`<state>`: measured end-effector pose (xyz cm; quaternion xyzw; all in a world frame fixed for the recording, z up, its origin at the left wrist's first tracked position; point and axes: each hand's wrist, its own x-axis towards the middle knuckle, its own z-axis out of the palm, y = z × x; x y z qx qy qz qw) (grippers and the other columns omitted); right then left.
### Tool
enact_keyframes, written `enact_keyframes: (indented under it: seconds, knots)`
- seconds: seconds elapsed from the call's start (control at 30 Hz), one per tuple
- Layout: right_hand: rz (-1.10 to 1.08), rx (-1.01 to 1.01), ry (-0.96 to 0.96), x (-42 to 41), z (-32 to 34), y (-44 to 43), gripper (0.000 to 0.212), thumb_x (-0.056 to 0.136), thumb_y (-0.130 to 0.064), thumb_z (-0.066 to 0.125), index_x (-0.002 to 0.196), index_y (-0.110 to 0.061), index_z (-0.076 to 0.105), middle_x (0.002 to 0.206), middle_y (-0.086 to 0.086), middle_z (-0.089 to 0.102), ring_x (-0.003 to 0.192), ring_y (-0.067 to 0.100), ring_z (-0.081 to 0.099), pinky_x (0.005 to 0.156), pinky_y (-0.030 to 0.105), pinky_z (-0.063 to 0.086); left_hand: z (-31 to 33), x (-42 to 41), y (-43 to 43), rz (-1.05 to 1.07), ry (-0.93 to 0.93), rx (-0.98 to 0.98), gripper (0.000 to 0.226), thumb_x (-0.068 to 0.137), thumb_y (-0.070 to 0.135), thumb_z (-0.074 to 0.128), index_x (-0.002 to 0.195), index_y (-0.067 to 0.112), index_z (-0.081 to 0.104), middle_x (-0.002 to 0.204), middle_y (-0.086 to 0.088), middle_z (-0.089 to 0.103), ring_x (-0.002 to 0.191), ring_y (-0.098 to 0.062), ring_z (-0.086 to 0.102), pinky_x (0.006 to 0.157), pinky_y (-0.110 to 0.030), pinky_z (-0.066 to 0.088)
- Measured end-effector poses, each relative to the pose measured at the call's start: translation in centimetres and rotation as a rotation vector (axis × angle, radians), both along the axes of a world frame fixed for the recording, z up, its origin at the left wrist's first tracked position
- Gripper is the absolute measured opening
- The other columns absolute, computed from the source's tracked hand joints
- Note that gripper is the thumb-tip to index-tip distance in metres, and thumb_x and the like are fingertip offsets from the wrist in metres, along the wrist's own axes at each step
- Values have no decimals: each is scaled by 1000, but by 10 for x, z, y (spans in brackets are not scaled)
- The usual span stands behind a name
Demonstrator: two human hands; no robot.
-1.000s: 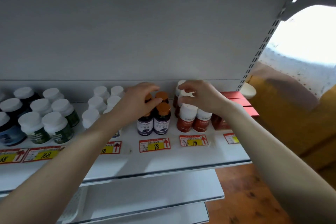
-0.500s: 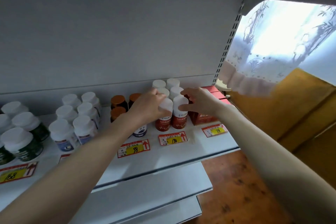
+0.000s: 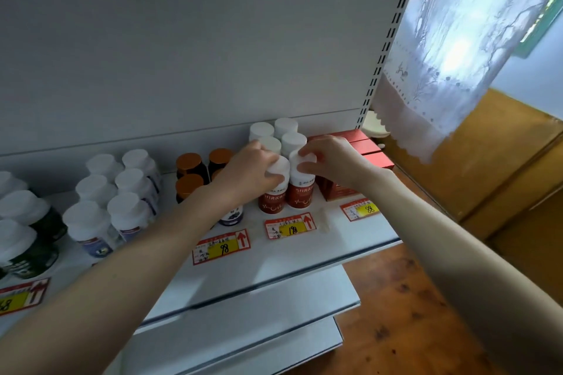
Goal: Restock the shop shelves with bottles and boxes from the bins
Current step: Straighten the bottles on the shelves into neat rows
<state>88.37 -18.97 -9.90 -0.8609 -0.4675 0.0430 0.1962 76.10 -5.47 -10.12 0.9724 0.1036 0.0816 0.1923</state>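
Two red-label bottles with white caps stand upright at the front of their group on the shelf (image 3: 307,256), side by side and touching.
- Left bottle (image 3: 272,203): left hand (image 3: 253,170) grips it from above, fingers curled over and round the cap.
- Right bottle (image 3: 301,195): right hand (image 3: 332,161) pinches its cap between thumb and fingers.
- Both bases look set on the shelf, though the contact line is not sharp.

Behind the pair are four more white caps (image 3: 277,134) in two rows, close-packed and reaching toward the back panel. The labels on those are hidden.

In front of the pair is a red-and-yellow tag (image 3: 289,226) marked 198, flat on the shelf.

Just right of the right bottle are red boxes (image 3: 367,150) in a row running to the back. A tag marked 88 (image 3: 361,209) lies in front of them.

To the left:
- Orange-capped dark bottles (image 3: 189,163), partly hidden by the left forearm, with a tag marked 98 (image 3: 221,246) in front.
- A block of white-capped bottles with pale labels (image 3: 128,192).
- At the frame edge, white-capped dark bottles (image 3: 24,222).

Off the shelf end, at right, are a lace curtain (image 3: 441,70) over a bright window and a wood floor (image 3: 396,313) below.
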Motion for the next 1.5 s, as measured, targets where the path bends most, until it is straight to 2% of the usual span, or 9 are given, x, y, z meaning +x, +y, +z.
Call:
enact_keyframes:
  seconds: [0.17,0.37,0.63,0.77,1.0,1.17,1.33,1.43,1.5]
  knots:
    - [-12,40,-7,0,-10,-1,36,83,-32,65,115,-14,63,102,11,60,91,25,54,74,25,36,-3,-3,1,43,-32,-55,44,90,24,57,130,8,51,127,-11,46,114,-20,45,86,-21,33]
    - [65,47,8,5,-5,-2,35,82,-31,67,111,-12,64,96,9,61,83,15,45,72,24,33,-4,-4,1,82,-42,-117,49,87,26,62,131,9,51,128,-10,48,117,-20,45,96,-27,37]
    - [121,45,15,15,-1,-5,35,79,-32,70,107,-11,66,87,5,59,79,14,44,69,25,32,-9,-3,-8,108,-69,-101,46,90,26,58,131,8,51,127,-9,46,115,-16,43,87,-14,29]
    - [98,67,33,17,-5,-7,34,78,-34,70,106,-14,65,94,6,59,81,20,50,69,23,32,-12,-3,-11,132,-95,-87,47,89,26,59,132,8,50,129,-8,45,118,-15,42,88,-12,26]
    - [107,68,23,18,-9,-7,35,78,-38,69,107,-17,65,90,3,56,82,17,47,70,24,32,-14,-3,-12,153,-103,-72,48,87,27,62,131,9,51,127,-7,47,116,-15,43,88,-15,28]
    - [131,56,81,26,4,-3,37,81,-41,65,111,-18,65,98,5,66,86,19,60,76,29,47,-4,-5,-1,128,-72,-25,49,87,38,59,128,11,53,127,-4,48,111,-15,46,89,-21,34]
    - [108,28,112,44,22,25,30,86,-28,63,112,-15,64,109,10,66,99,23,61,91,36,48,10,10,26,166,-147,70,32,92,23,54,117,5,61,111,-13,58,98,-19,51,76,-21,27]
    - [152,-77,111,54,27,39,30,86,-28,63,112,-13,63,106,6,63,96,18,58,86,28,46,12,26,37,170,-101,84,35,90,27,57,117,4,61,111,-14,59,101,-24,53,78,-25,33]
    - [176,-147,84,56,28,45,33,86,-33,63,112,-13,63,97,1,57,89,14,52,78,23,40,13,36,39,176,-44,69,42,87,33,61,117,5,60,106,-13,60,93,-22,53,78,-29,38]
